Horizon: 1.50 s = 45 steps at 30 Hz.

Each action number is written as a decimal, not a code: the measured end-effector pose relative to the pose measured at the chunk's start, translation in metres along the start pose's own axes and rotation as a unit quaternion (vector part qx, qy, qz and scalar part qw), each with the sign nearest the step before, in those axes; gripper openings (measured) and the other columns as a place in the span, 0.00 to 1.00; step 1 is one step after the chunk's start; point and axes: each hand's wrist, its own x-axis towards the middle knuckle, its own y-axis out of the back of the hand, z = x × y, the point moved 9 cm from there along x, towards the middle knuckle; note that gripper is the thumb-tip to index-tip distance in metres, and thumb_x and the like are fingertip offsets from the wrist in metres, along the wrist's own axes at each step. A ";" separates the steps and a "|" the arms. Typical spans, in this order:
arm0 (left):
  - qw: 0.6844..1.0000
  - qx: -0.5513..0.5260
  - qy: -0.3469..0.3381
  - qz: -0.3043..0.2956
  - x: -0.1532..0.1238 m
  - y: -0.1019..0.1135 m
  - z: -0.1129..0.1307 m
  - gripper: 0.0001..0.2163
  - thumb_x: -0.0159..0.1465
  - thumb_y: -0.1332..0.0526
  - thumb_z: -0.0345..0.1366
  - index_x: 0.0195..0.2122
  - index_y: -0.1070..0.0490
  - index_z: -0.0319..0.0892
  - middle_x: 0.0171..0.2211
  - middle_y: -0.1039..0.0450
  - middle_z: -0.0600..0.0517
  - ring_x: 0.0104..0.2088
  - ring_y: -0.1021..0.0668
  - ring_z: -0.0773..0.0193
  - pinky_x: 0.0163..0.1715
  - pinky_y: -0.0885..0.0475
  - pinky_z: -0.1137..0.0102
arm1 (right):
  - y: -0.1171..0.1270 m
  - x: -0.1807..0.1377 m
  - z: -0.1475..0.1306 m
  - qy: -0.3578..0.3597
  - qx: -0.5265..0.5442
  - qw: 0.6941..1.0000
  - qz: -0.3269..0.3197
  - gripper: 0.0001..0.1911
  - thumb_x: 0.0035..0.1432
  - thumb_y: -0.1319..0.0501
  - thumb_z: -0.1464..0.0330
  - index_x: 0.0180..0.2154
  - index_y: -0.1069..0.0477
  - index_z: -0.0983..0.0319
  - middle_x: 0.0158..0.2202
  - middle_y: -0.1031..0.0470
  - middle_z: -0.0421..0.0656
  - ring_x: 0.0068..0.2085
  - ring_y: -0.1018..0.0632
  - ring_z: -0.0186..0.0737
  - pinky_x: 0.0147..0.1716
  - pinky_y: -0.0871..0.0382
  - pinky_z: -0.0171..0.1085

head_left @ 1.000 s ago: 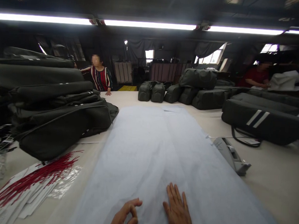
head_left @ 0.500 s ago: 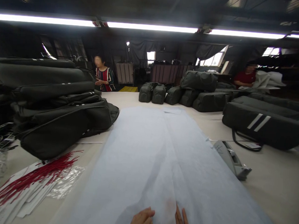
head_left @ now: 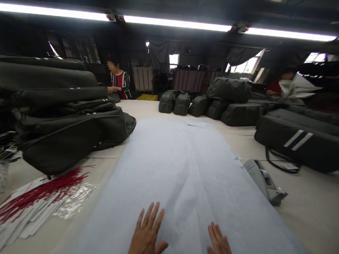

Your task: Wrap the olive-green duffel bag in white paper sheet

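Observation:
A large translucent white sheet (head_left: 156, 160) of thin plastic or paper covers the middle of the table, with a fold running lengthwise down it. My left hand (head_left: 146, 235) lies flat over its near part, fingers spread and thumb out to the right. To the right of the fold, my right hand (head_left: 220, 245) is stretched out over the sheet, fingers close together and pointing away from me. Neither hand holds anything. Both wrists are cut off by the lower edge of the view.
Dark green bags (head_left: 75, 137) are piled at left, above tags with red strings (head_left: 49, 192) and a clear plastic bag (head_left: 77, 201). At right stand a grey tape dispenser (head_left: 263, 181) and a striped dark bag (head_left: 299, 137). More bags (head_left: 230, 92) stand farther back. Two people (head_left: 119, 82) work beyond.
My hands have come farther forward onto the sheet and moved apart. My left hand has gone from curled fingers to a spread, flat palm; the right has shifted right.

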 end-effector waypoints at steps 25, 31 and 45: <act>1.000 -0.006 0.002 0.009 0.131 0.025 0.033 0.33 0.68 0.48 0.48 0.69 0.61 0.47 0.71 0.67 0.50 0.70 0.59 0.54 0.66 0.56 0.45 | -0.022 0.056 -0.049 0.158 -0.031 0.982 -0.101 0.36 0.64 0.46 0.53 0.68 0.57 0.50 0.67 0.45 0.41 0.65 0.40 0.53 0.62 0.48 0.56; 0.979 -0.126 -0.050 -0.150 0.147 -0.032 0.073 0.32 0.68 0.54 0.56 0.68 0.50 0.44 0.70 0.60 0.42 0.69 0.57 0.46 0.64 0.61 0.40 | -0.027 0.043 -0.040 0.223 -0.053 0.973 -0.019 0.35 0.62 0.44 0.53 0.67 0.50 0.54 0.63 0.37 0.45 0.60 0.31 0.55 0.55 0.37 0.53; 0.972 0.140 -0.183 0.055 0.118 -0.055 0.073 0.25 0.70 0.48 0.46 0.67 0.48 0.52 0.65 0.41 0.48 0.62 0.34 0.52 0.59 0.35 0.53 | -0.101 0.385 -0.007 0.064 0.030 0.976 -0.204 0.31 0.69 0.61 0.56 0.68 0.55 0.61 0.71 0.58 0.43 0.70 0.58 0.45 0.67 0.62 0.55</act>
